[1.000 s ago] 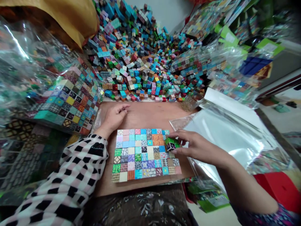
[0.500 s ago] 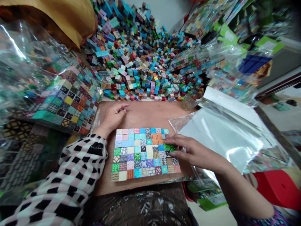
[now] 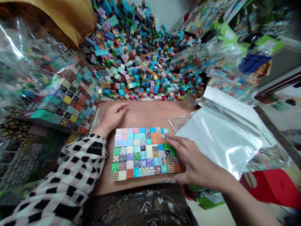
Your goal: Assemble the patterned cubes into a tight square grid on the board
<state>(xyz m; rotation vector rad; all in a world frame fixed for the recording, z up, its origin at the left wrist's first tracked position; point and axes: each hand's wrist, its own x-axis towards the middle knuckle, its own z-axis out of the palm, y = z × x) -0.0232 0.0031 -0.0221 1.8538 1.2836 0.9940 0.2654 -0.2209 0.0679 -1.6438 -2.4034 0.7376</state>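
A flat rectangle of small patterned cubes (image 3: 145, 153) lies on the brown board (image 3: 150, 113), packed edge to edge in rows. Along its right side is my right hand (image 3: 190, 157), thumb near the lower right corner and fingers spread toward the upper right edge. The fingertips seem to touch the outer cubes, without a grip. My left hand (image 3: 114, 116) rests on the board beyond the rectangle's upper left corner, its fingers loosely curled together and nothing visible in them. A black-and-white checked sleeve (image 3: 82, 166) covers that arm.
Loose cubes (image 3: 145, 69) are heaped behind the board. At the left stands a plastic-wrapped block of cubes (image 3: 68, 103). Clear plastic bags (image 3: 221, 135) lie to the right, near a small transparent cup (image 3: 189, 100). A red stool (image 3: 270, 188) is at the lower right.
My right hand has moved down and opened wider, its thumb going from the cubes' surface to the lower right corner. The last cubes at the right edge sit slightly straighter. My left hand stays put.
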